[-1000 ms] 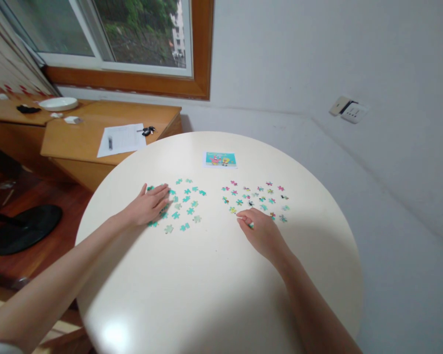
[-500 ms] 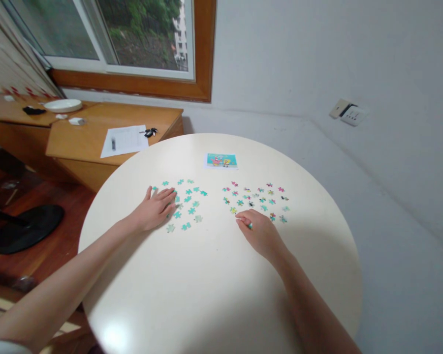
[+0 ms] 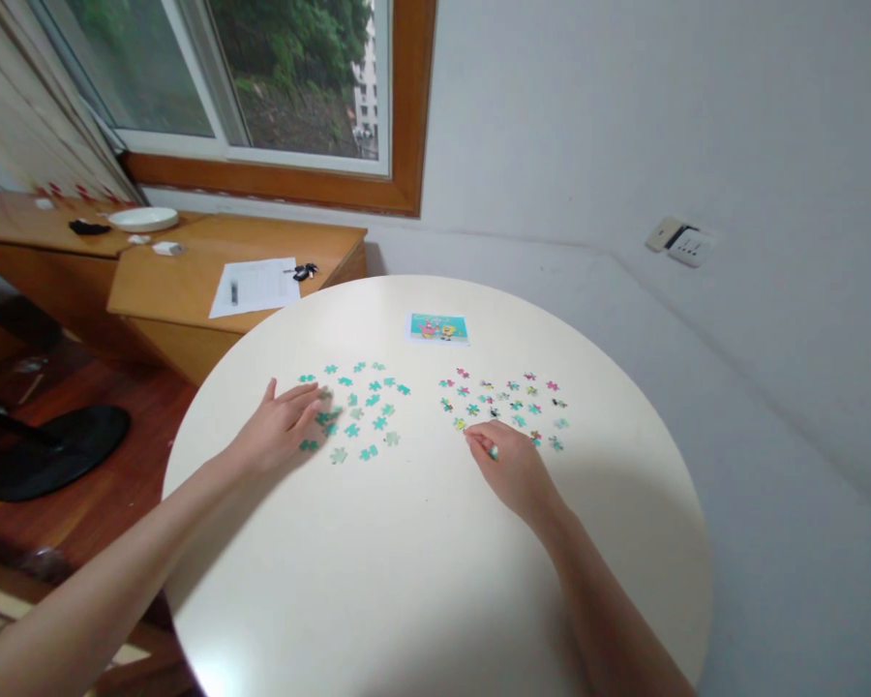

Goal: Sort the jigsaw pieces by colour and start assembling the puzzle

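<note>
On the left, my left hand (image 3: 283,426) reaches over a loose group of teal puzzle pieces (image 3: 373,400), its fingers stretched and thumb apart. Its fingertips are at the group's left side and cover part of some pieces. My right hand (image 3: 512,463) rests at the near edge of a second group of multicoloured puzzle pieces (image 3: 473,410), fingers curled and pinched together. A yellow puzzle piece (image 3: 460,423) lies just beyond those fingertips. A bit of teal shows within the curled fingers; whether it is held or lies beneath them is unclear.
A small cartoon picture card (image 3: 439,329) lies at the far side of the round white table (image 3: 406,581). Behind it on the left, a wooden cabinet (image 3: 261,237) bears a paper sheet (image 3: 254,290), keys (image 3: 305,272) and a white dish (image 3: 143,219).
My left hand has drawn back to the left, uncovering several teal pieces. My right hand keeps its place and its pinch. The view has shifted slightly.
</note>
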### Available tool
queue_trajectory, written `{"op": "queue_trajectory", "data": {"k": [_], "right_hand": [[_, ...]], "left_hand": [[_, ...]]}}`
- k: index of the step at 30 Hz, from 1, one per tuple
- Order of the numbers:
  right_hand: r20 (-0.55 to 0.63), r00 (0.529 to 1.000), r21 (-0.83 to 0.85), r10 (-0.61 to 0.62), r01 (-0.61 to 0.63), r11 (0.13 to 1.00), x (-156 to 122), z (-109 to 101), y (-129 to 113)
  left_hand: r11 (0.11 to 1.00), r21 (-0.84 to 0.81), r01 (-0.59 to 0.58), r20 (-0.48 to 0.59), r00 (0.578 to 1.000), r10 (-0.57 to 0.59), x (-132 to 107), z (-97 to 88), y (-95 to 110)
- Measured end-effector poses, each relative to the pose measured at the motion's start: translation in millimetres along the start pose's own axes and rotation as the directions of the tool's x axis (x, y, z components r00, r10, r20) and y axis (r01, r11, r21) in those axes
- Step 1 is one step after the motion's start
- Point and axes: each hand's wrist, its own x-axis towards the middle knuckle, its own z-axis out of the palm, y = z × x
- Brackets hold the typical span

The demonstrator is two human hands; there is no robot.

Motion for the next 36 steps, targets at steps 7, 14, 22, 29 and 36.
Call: {"op": "queue_trajectory", "data": {"k": [7, 14, 22, 29, 36], "right_hand": [[0.008, 1.000, 0.004, 0.000, 0.000, 1.000, 0.9, 0.3, -0.6], [0.005, 1.000, 0.012, -0.007, 0.007, 1.000, 0.5, 0.2, -1.5], [0.000, 1.000, 0.011, -0.017, 0.017, 1.000, 1.1, -0.5, -2.1], [0.007, 1.000, 0.005, -0.023, 0.023, 1.000, 1.3, -1.5, -2.2], [0.010, 0.999, -0.015, -0.044, 0.044, 0.999, 0.1, 1.0, -5.7]], "left_hand": [[0.996, 0.090, -0.009, 0.126, 0.992, -0.002, -0.1, 9.1, 7.4], [0.994, 0.107, 0.029, 0.059, 0.998, -0.035, 8.0, 10.4, -2.7], [0.984, 0.104, 0.146, 0.063, 0.986, -0.153, 21.0, 10.3, -36.1], [0.996, 0.036, 0.079, 0.011, 0.997, -0.079, 7.8, -2.9, -28.7], [0.995, 0.087, 0.038, 0.062, 0.997, -0.044, -26.0, -1.1, -16.7]]}}
